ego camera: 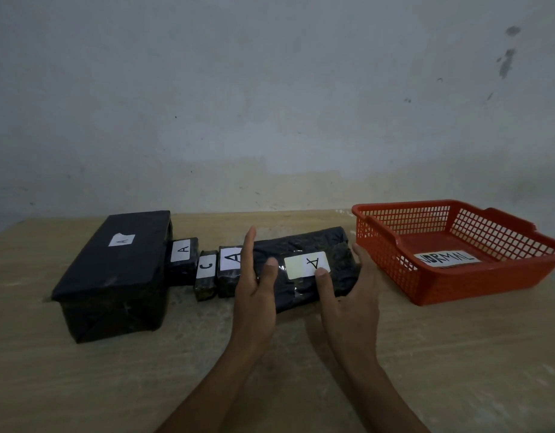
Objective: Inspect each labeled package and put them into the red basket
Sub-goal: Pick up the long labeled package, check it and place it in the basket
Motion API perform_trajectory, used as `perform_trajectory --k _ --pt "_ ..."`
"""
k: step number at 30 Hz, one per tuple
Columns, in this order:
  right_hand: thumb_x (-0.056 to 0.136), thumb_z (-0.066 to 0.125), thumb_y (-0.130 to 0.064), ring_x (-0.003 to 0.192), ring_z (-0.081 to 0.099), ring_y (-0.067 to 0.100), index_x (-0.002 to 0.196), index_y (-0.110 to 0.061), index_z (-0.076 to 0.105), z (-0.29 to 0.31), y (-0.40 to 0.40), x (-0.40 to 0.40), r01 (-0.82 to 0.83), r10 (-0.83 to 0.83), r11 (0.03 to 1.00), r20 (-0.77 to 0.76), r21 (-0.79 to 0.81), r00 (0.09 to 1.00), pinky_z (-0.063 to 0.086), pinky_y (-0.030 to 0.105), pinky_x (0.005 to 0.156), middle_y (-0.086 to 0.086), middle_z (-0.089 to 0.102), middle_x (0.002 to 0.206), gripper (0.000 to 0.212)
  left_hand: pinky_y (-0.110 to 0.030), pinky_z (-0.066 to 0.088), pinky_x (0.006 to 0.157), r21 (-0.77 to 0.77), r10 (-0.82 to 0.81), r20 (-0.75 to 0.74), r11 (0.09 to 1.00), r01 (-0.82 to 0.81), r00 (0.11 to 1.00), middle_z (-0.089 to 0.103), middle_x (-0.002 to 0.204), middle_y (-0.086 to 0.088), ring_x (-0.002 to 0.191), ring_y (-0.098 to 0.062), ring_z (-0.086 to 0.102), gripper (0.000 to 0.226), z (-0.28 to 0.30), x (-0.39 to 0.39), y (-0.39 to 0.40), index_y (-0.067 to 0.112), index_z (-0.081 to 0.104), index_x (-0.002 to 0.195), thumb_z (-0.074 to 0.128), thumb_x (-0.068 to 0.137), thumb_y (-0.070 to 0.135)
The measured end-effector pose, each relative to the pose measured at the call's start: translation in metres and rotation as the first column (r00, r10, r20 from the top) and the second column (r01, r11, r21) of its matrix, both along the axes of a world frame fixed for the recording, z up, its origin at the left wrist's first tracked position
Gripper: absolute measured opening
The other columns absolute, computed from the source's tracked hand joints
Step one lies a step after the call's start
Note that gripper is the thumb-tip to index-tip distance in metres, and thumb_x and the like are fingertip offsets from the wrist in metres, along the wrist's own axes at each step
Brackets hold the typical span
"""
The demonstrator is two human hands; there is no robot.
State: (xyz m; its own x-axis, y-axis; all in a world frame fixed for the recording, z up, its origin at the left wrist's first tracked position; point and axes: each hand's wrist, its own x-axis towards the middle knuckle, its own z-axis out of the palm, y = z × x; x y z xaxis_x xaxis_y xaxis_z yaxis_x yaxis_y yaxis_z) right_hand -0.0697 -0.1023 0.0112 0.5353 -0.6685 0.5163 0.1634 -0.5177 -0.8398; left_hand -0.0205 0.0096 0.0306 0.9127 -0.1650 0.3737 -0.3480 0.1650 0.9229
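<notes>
Head: five black packages, one red basket, two hands.

A tan tabletop is carrying a row of black-wrapped packages: a large box, three small parcels, and a soft long package, with a red basket sitting to the right.

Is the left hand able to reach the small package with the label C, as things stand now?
Probably yes, once it lets go. The left hand now presses the end of the long package, and the C package lies just to its left on the table, its top uncovered, though wedged between two A packages.
</notes>
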Motion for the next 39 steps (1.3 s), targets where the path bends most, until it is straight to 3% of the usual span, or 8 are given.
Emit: perform_trajectory --k 3,8,14,20,28,31,36,39 --pt "0.091 0.071 -0.026 0.102 0.036 -0.036 0.144 -0.024 0.043 -0.001 0.001 0.000 -0.006 0.006 1.000 -0.004 0.000 1.000 0.034 -0.008 0.074 -0.005 0.046 0.130 0.060 -0.027 0.026 0.111 0.060 0.025 0.001 0.998 -0.025 1.000 0.019 0.159 0.020 0.141 -0.002 0.022 0.067 -0.001 0.000 0.000 0.049 0.022 0.147 0.057 0.090 0.042" --pt "0.090 0.072 -0.018 0.103 0.038 -0.034 0.140 -0.021 0.047 -0.001 0.001 -0.001 -0.032 0.032 0.999 0.014 -0.015 0.999 0.035 -0.008 0.076 -0.003 0.047 0.129 0.056 -0.024 0.038 0.105 0.046 0.094 0.036 0.994 -0.096 0.995 0.038 0.149 0.012 0.132 -0.008 0.041 0.058 -0.005 0.002 0.002 0.040 0.039 0.137 0.067 0.091 0.019" --pt "0.095 0.066 -0.018 0.103 0.064 0.000 0.144 -0.034 0.037 0.003 0.006 -0.001 -0.165 0.157 0.980 0.078 0.109 0.985 0.052 0.009 0.076 -0.020 0.058 0.126 0.060 -0.014 0.055 0.065 -0.176 0.055 -0.142 0.981 -0.080 0.988 0.056 0.124 -0.005 0.102 -0.013 0.063 0.045 -0.003 0.011 0.003 0.032 0.042 0.121 0.066 0.091 0.010" --pt "0.096 0.064 -0.020 0.094 0.066 -0.009 0.150 -0.031 0.033 0.002 0.007 -0.002 -0.207 0.197 0.963 0.071 0.172 0.978 0.057 0.017 0.073 -0.032 0.060 0.105 0.063 -0.036 0.058 0.085 -0.122 0.054 -0.055 0.991 -0.060 0.997 0.059 0.120 0.002 0.105 -0.014 0.064 0.047 -0.008 0.008 0.003 0.045 0.043 0.112 0.069 0.089 0.014" --pt "0.100 0.044 0.006 0.081 0.065 -0.011 0.139 -0.028 0.043 0.007 0.002 -0.014 -0.254 0.212 0.921 0.169 0.296 0.963 0.053 0.014 0.062 -0.029 0.068 0.088 0.052 -0.026 0.059 0.068 -0.101 0.053 -0.134 0.993 -0.067 0.990 0.064 0.108 0.002 0.086 -0.004 0.068 0.026 -0.009 0.000 0.004 0.032 0.050 0.111 0.065 0.091 0.024" --pt "0.098 0.039 0.005 0.087 0.067 -0.001 0.138 -0.030 0.047 0.006 0.001 -0.013 -0.225 0.183 0.921 0.157 0.317 0.970 0.054 0.029 0.073 -0.031 0.067 0.095 0.054 -0.043 0.060 0.080 -0.045 0.015 -0.125 0.999 -0.021 0.992 0.071 0.106 0.004 0.095 -0.015 0.070 0.023 -0.013 0.002 0.008 0.037 0.060 0.111 0.067 0.089 0.033" --pt "0.098 0.041 -0.001 0.093 0.068 0.009 0.141 -0.038 0.047 0.004 0.000 -0.015 -0.158 0.120 0.945 0.147 0.285 0.982 0.057 0.041 0.078 -0.018 0.067 0.109 0.057 -0.033 0.060 0.081 0.114 -0.074 -0.038 0.990 0.078 0.997 0.072 0.095 0.008 0.091 -0.004 0.069 0.042 -0.013 -0.003 0.012 0.029 0.062 0.124 0.065 0.085 0.043" --pt "0.099 0.049 -0.010 0.080 0.070 0.024 0.139 -0.048 0.042 0.001 0.000 -0.017 -0.145 0.110 0.944 0.132 0.297 0.985 0.058 0.058 0.074 0.000 0.069 0.098 0.055 -0.026 0.059 0.079 0.185 -0.145 -0.011 0.972 0.145 0.989 0.071 0.106 0.009 0.093 -0.001 0.069 0.024 -0.018 -0.009 0.009 0.036 0.060 0.118 0.059 0.094 0.033"
